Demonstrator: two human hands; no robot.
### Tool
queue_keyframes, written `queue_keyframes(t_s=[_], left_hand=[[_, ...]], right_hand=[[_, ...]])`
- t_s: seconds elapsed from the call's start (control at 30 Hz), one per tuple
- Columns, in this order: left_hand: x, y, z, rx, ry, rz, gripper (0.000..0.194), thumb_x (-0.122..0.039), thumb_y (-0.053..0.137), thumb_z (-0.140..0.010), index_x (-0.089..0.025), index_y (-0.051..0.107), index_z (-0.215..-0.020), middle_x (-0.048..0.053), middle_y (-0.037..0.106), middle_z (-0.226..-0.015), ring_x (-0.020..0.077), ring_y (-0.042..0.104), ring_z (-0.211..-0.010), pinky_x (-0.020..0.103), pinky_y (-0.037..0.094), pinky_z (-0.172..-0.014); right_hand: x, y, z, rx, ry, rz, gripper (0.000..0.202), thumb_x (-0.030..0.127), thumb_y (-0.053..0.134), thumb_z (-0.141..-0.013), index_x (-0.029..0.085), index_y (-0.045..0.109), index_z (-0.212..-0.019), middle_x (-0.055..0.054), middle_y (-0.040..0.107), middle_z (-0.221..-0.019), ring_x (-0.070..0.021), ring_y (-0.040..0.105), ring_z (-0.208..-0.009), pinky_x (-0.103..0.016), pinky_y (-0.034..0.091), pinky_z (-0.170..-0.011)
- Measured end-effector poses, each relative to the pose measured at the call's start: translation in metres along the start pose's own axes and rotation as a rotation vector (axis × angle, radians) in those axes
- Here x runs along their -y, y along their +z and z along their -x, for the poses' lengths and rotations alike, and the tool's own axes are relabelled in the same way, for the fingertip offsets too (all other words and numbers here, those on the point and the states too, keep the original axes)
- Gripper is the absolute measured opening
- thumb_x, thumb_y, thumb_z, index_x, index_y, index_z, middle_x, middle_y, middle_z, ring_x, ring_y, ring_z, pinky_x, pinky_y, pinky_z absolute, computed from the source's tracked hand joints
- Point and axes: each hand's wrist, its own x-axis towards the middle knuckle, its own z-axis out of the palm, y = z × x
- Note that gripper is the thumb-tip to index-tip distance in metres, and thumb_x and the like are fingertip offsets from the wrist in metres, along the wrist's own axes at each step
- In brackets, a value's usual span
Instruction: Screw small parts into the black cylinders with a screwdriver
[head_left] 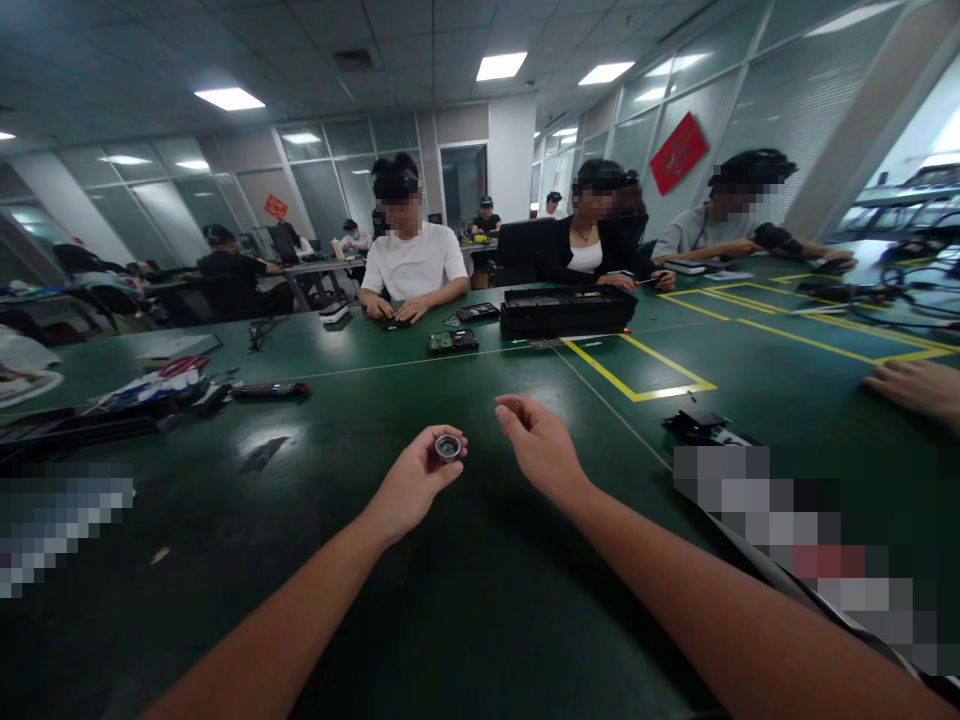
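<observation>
My left hand (412, 485) grips a small round grey metal part (448, 448) with a dark hollow centre, its open face turned toward me. Thumb and fingers wrap its sides above the green table (465, 620). A short way to the right, my right hand (541, 445) hovers apart from the part. Its fingers are curled, with the thumb close to them. Whatever may be between those fingertips is too small to name.
A green circuit board (453, 342) and a long black case (568, 311) lie ahead. A screwdriver-like tool (270, 391) rests left, near red-handled items (184, 366). Black parts (701, 425) lie right. Across sits a person in a white shirt (415, 262); another person's hand (915, 388) reaches in right.
</observation>
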Motion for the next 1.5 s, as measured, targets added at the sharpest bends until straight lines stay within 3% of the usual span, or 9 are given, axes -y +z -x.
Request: queue_keyframes(t_s=[0.13, 0.2, 0.33, 0.47, 0.6, 1.5], left_hand=[[0.002, -0.003, 0.002, -0.051, 0.069, -0.254, 0.04, -0.013, 0.067, -0.079, -0.025, 0.067, -0.117, 0.006, 0.066, -0.118, 0.0246, 0.06, -0.114, 0.045, 0.041, -0.107], [0.003, -0.003, 0.002, -0.112, 0.072, -0.356, 0.042, -0.011, 0.068, -0.078, -0.026, 0.068, -0.117, 0.006, 0.067, -0.12, 0.0258, 0.059, -0.116, 0.046, 0.04, -0.109], [0.005, -0.004, 0.001, -0.165, 0.012, -0.404, 0.038, -0.011, 0.07, -0.077, -0.025, 0.07, -0.112, 0.006, 0.07, -0.113, 0.0271, 0.063, -0.109, 0.047, 0.045, -0.103], [0.007, -0.006, 0.0, -0.169, 0.023, -0.447, 0.035, -0.014, 0.07, -0.079, -0.026, 0.071, -0.112, 0.005, 0.071, -0.114, 0.0274, 0.063, -0.11, 0.048, 0.043, -0.104], [0.007, -0.006, 0.001, -0.171, 0.039, -0.446, 0.038, -0.015, 0.071, -0.079, -0.027, 0.071, -0.116, 0.005, 0.071, -0.119, 0.0267, 0.062, -0.114, 0.047, 0.042, -0.106], [0.013, -0.009, 0.0, -0.161, 0.046, -0.459, 0.045, -0.015, 0.071, -0.082, -0.03, 0.068, -0.124, 0.003, 0.068, -0.127, 0.0233, 0.06, -0.12, 0.045, 0.04, -0.111]], right_hand=[[0.006, -0.004, 0.002, -0.014, -0.036, 0.024, 0.033, 0.05, 0.057, -0.091, 0.021, 0.067, -0.079, 0.0, 0.061, -0.066, -0.0176, 0.054, -0.062, -0.031, 0.04, -0.06], [0.008, -0.005, 0.004, -0.053, -0.049, -0.001, 0.034, 0.05, 0.057, -0.091, 0.021, 0.064, -0.075, 0.0, 0.06, -0.065, -0.017, 0.053, -0.061, -0.03, 0.04, -0.059], [0.01, -0.006, 0.007, -0.087, -0.102, -0.152, 0.029, 0.047, 0.054, -0.093, 0.02, 0.065, -0.088, -0.003, 0.066, -0.075, -0.0176, 0.058, -0.067, -0.031, 0.045, -0.063], [0.009, -0.004, 0.009, -0.031, -0.124, -0.261, 0.025, 0.044, 0.057, -0.091, 0.021, 0.065, -0.096, -0.004, 0.069, -0.079, -0.0185, 0.063, -0.072, -0.033, 0.05, -0.069], [0.007, -0.002, 0.01, 0.027, -0.116, -0.211, 0.024, 0.042, 0.058, -0.092, 0.02, 0.066, -0.098, -0.005, 0.071, -0.084, -0.0198, 0.066, -0.077, -0.034, 0.052, -0.073], [0.008, -0.001, 0.012, 0.047, -0.171, -0.2, 0.021, 0.04, 0.057, -0.094, 0.02, 0.064, -0.094, -0.003, 0.07, -0.083, -0.0186, 0.067, -0.078, -0.033, 0.052, -0.073]])
